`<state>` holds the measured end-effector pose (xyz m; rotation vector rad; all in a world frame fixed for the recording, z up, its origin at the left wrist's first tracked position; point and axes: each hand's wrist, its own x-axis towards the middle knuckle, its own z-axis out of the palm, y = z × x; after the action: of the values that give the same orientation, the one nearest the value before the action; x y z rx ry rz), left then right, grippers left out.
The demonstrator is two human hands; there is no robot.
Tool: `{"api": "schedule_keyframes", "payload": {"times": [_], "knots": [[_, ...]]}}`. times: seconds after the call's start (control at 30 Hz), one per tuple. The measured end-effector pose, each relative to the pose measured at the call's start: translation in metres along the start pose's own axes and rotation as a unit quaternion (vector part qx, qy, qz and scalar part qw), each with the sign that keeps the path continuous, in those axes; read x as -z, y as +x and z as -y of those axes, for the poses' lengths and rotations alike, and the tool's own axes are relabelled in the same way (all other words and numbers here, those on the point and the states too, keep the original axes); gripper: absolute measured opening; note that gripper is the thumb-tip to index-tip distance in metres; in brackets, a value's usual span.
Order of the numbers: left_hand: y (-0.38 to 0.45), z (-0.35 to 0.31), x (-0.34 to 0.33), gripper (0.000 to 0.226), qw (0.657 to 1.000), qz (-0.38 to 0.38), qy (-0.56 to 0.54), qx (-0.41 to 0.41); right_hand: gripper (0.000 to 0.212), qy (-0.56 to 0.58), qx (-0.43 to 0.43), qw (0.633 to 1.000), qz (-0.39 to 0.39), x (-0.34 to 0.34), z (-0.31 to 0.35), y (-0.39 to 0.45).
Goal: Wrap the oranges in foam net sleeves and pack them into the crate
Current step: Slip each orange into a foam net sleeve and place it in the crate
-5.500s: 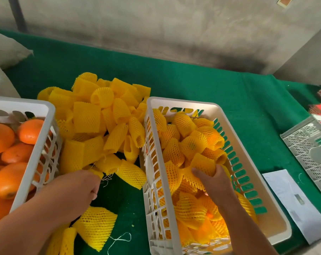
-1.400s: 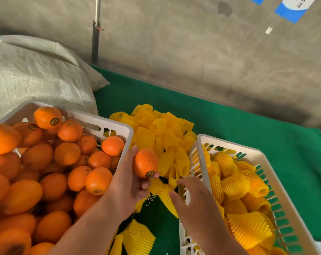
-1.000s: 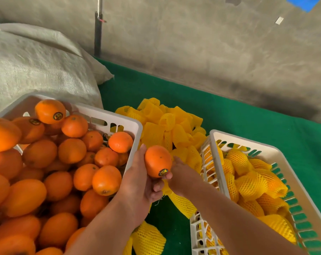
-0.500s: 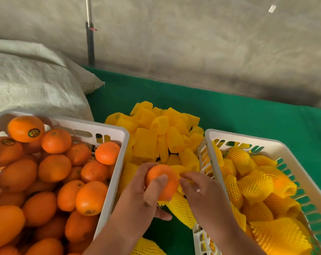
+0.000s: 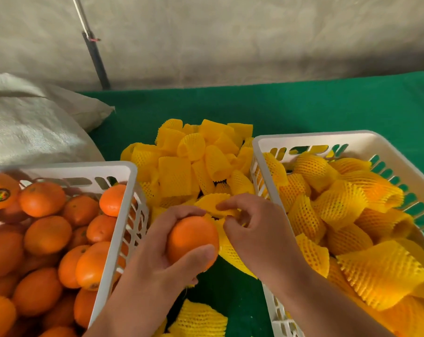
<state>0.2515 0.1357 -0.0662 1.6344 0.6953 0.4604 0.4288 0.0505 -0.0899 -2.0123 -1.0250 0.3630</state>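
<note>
My left hand grips a bare orange between the two crates, thumb in front and fingers over its top. Right beside it my right hand pinches the rim of a yellow foam net sleeve, holding its mouth against the orange. A pile of empty yellow sleeves lies on the green cloth just behind both hands. The white crate on the right holds several sleeved oranges. The white crate on the left is full of bare oranges.
A grey woven sack lies at the back left behind the orange crate. A dark pole leans on the concrete wall. Green cloth covers the table. Loose sleeves lie near the front edge between the crates.
My left hand carried the orange from the left crate to the gap between the crates. My right hand left the right crate, picked up a sleeve and brought it against the orange.
</note>
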Motion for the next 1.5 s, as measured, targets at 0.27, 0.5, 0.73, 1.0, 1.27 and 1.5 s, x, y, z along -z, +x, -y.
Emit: {"api": "schedule_keyframes", "payload": {"times": [0.27,0.5,0.73,1.0,1.27,1.5], "knots": [[0.002,0.008,-0.002,0.077,0.995,0.012,0.095,0.033,0.069,-0.113,0.119,0.979,0.123,-0.006,-0.006,-0.005],[0.013,0.004,0.001,0.076,0.958,-0.048,-0.177,0.220,0.081,-0.091,0.161,0.968,0.168,-0.010,-0.002,-0.009],[0.010,-0.001,0.014,0.056,0.890,-0.045,-0.410,0.193,0.085,-0.045,0.159,0.971,0.173,-0.014,0.007,-0.018],[0.006,0.004,0.007,0.069,0.985,-0.084,-0.092,0.120,0.090,-0.030,0.161,0.976,0.142,-0.012,0.018,-0.022],[0.001,0.004,0.006,0.067,0.988,-0.137,0.036,0.066,0.084,-0.056,0.212,0.969,0.113,-0.011,0.032,-0.027],[0.003,0.005,0.007,0.067,0.991,-0.115,-0.021,0.059,0.076,-0.062,0.221,0.968,0.096,-0.009,0.036,-0.025]]}}
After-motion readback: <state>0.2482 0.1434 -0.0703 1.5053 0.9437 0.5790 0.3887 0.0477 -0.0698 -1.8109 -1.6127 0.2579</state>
